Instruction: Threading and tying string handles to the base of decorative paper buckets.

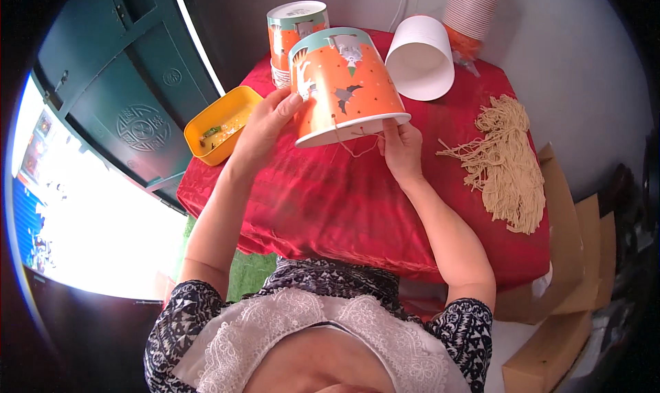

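An orange paper bucket [368, 84] with a green band and printed bats is tipped bottom-up over the table, its white rim toward me. My left hand [262, 125] grips the bucket's left side, thumb against the printed wall. At the rim's right part, my right hand [402, 149] is closed, fingers partly inside the opening. A thin brown string [352, 152] loops below the rim from a spot on the wall and runs toward my right fingers. Whether those fingers pinch its end is hidden.
The table has a red cloth [330, 207]. Upside-down stacked buckets [277, 39] stand behind; a white-sided bucket [421, 66] lies on its side near a tall bucket stack [474, 8]. A yellow tray [237, 104] sits left, cut strings [505, 159] right. Cardboard boxes [550, 352] flank the table.
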A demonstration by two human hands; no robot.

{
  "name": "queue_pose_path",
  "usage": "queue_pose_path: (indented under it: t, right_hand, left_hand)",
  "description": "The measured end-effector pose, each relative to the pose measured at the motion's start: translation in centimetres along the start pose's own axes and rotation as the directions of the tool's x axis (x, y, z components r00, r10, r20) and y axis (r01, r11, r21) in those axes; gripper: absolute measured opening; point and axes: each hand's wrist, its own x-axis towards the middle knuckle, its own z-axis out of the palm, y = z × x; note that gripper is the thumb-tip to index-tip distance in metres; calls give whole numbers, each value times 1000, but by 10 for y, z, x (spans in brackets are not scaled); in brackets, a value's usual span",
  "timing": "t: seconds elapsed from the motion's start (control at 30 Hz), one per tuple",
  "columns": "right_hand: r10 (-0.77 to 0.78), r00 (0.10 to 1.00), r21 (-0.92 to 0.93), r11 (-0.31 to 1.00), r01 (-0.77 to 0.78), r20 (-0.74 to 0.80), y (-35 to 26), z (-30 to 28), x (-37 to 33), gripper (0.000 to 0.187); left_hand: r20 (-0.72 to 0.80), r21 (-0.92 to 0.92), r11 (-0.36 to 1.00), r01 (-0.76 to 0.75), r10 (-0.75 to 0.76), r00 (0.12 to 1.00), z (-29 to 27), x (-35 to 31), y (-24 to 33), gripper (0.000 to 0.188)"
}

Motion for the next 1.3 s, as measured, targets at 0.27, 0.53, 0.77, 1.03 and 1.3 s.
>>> queue_pose_path:
  t: [0.27, 0.53, 0.77, 1.03, 1.3]
  right_hand:
    - [-9, 999, -88, 996, 5, -49, 9, -4, 3, 38]
    - [125, 991, 65, 990, -122, -49, -4, -1, 5, 36]
    - [-32, 996, -332, 943, 4, -78, 11, 2, 4, 46]
    - [-452, 890, -478, 769, 424, 61, 25, -1, 0, 25]
    - [-377, 926, -361, 863, 354, 6, 24, 5, -3, 23]
  left_hand:
    - [77, -544, 830, 121, -95, 993, 44, -1, -15, 59]
    - [-84, -659, 749, 67, -161, 983, 56, -8, -18, 59]
    - [-115, -577, 813, -78, 13, 993, 61, -15, -25, 60]
    - [-160, -431, 888, -163, 103, 982, 87, -30, -26, 81]
    - [-177, -490, 860, -141, 60, 982, 90, -32, -26, 85]
